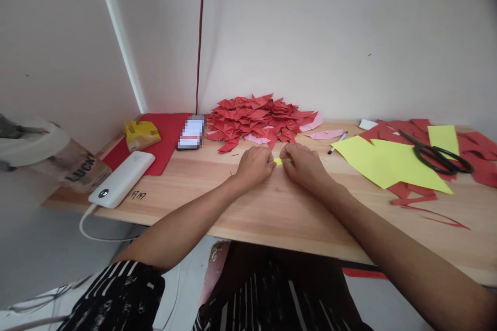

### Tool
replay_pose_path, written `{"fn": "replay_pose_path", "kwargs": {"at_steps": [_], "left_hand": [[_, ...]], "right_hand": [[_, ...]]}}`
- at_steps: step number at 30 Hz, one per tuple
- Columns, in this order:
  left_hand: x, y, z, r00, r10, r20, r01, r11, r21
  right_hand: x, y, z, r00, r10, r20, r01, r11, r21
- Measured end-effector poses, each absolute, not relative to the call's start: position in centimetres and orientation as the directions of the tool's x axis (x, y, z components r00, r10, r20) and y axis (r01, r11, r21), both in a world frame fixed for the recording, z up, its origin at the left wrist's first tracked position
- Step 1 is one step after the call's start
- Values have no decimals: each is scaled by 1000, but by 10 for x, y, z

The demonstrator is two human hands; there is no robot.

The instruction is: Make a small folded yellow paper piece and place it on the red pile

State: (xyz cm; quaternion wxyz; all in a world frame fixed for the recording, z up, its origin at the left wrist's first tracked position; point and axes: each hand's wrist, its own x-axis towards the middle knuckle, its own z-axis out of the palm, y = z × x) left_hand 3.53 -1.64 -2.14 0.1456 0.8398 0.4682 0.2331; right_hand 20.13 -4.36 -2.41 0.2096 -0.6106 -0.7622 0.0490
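Observation:
Between my two hands, low over the table, is a small piece of yellow paper [278,161]. My left hand [255,164] is closed with its fingertips at the paper's left end. From the other side my right hand [302,163] pinches the right end. Most of the paper is hidden by my fingers, so its full shape does not show. Just beyond my hands lies a heap of folded red paper pieces [256,116], with pink paper scraps [326,135] at its edge.
To the right, black-handled scissors [442,159] lie on a cut yellow sheet [388,160] and red scraps [483,147], near a pen [337,143]. At left are a phone [191,133], a white power bank [122,180] with a cable, a yellow packet [142,135] and a cup [83,168].

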Motion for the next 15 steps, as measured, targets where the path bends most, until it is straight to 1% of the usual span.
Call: {"fn": "replay_pose_path", "kwargs": {"at_steps": [5,8,11,15], "left_hand": [[33,-23,-19,473,848,239,706,-527,473],[33,-22,-19,476,849,231,716,-526,459],[35,-22,-19,486,842,233,739,-539,404],[39,-24,-16,497,836,232,774,-548,318]], "right_hand": [[203,-45,-24,-195,938,286,926,272,-261],[200,-44,-25,-166,942,290,939,241,-243],[196,-43,-26,-134,946,294,955,202,-217],[194,-43,-27,-152,938,313,965,209,-156]]}}
